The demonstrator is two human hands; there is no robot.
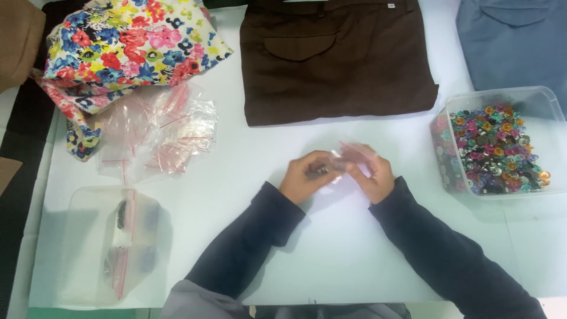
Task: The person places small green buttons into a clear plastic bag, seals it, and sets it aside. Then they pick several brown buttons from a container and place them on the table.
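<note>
Left hand [304,176] and right hand [372,174] meet over white table [354,248], fingers pinched on small clear bag [345,158] (contents blurred, dark bits near left fingertips). Clear tub of coloured buttons [499,147] right; folded brown trousers [336,59] beyond; loose bag pile [165,136] left.

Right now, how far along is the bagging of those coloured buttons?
Done, it seems: a few filled small bags lie in the clear tray at left. In hand: the left hand and right hand work one small clear bag, contents blurred. Left: a pile of empty bags, and the clear tub holds many buttons.
</note>
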